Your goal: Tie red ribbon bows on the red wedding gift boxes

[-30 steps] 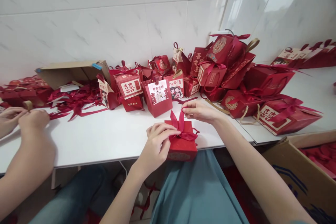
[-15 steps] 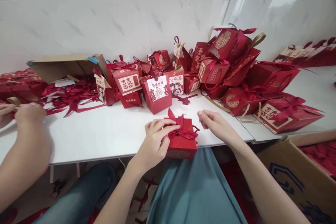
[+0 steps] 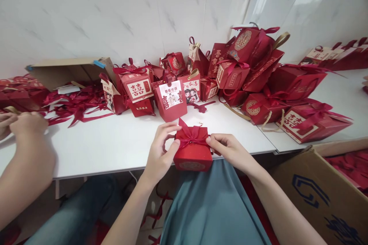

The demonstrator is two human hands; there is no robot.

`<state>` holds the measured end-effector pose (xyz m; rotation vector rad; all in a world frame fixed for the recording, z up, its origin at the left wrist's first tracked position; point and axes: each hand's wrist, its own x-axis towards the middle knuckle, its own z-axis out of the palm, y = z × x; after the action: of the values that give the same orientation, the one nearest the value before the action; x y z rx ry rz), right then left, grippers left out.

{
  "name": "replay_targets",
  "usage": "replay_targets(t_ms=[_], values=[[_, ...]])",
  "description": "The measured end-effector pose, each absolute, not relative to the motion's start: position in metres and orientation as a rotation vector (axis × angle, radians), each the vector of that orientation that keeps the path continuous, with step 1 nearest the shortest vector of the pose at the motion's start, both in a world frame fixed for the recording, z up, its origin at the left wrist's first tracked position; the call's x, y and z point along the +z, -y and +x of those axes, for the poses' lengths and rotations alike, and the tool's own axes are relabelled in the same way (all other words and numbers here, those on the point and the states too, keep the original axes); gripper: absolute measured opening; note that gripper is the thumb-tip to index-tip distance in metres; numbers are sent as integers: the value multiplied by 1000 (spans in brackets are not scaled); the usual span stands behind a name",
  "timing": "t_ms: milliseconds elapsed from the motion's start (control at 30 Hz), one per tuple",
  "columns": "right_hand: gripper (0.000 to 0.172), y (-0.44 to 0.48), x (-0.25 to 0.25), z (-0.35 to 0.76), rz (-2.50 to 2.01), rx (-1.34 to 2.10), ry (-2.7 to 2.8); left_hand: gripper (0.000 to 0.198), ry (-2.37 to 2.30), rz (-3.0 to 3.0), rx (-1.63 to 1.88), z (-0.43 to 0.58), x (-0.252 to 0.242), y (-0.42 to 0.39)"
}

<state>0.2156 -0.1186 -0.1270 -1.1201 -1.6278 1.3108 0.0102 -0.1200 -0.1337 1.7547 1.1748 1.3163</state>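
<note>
Between the two hands, at the near edge of the counter (image 3: 94, 149), sits a small red box (image 3: 193, 157), its front face appearing to reach a little past that edge. A dark red ribbon (image 3: 192, 137) is tied round it, with the knot near the middle of the top and one tail pointing up and away toward the far left corner. The ribbon's line across the top runs left to right, as does the longer side of the box, so the two hands face each other along it.

The left hand (image 3: 161, 152) is at the left end, thumb and fingers curved around a small gap; whether its grip pinches the ribbon I cannot tell. The right hand (image 3: 227, 148) is at the opposite end, its grip pressed together, apparently pinching the ribbon at the box's right edge. Neither hand is clearly nearer: both are right beside the box, the knot about midway between them. A box with a photo label (image 3: 170, 102) stands just behind, apart from both hands.
</note>
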Motion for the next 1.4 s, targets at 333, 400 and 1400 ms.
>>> replay_targets(t_ms=[333,400,1400], values=[[46,118,-135,217,-1080,1455,1495,36,-1249,1462,995,7,-131,122],[45,117,-140,219,-1052,1477,1467,37,-1138,1384,1004,6,-133,119],[35,126,-150,244,-1528,585,1552,39,-1223,1142,1599,-26,-169,97]])
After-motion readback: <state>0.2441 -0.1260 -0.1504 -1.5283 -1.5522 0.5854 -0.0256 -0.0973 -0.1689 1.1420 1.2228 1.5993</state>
